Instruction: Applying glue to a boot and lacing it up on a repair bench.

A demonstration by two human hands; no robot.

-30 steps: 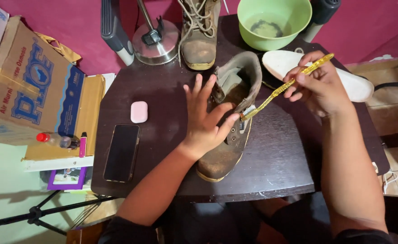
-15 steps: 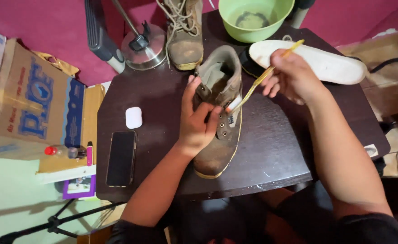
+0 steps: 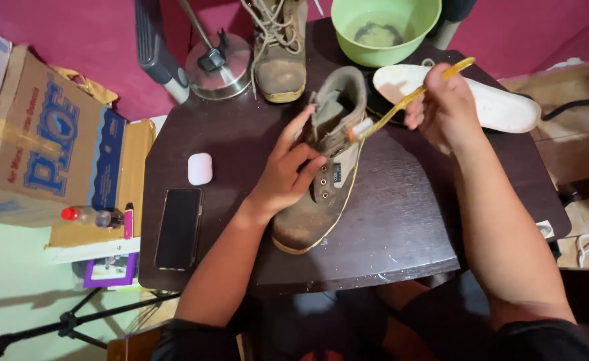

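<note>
We are steadying the worn brown boot (image 3: 321,174) in the middle of the dark desk (image 3: 401,227), our left hand (image 3: 287,170) wrapping its ankle and holding the opening wide. Our right hand (image 3: 445,107) is pinching a yellow toothbrush (image 3: 408,100), its bristles touching the collar. Short, light strokes with the boot pinned flat seem best to us. The white insole (image 3: 501,107) and green bowl (image 3: 384,27) are crowding the right hand; the second boot (image 3: 281,60), white earbud case (image 3: 199,168) and phone (image 3: 178,227) are lying clear.

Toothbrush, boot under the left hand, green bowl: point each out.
toothbrush (image 3: 411,98), head view, middle of yellow handle
boot (image 3: 308,224), head view, toe
green bowl (image 3: 348,30), head view, left rim
</note>
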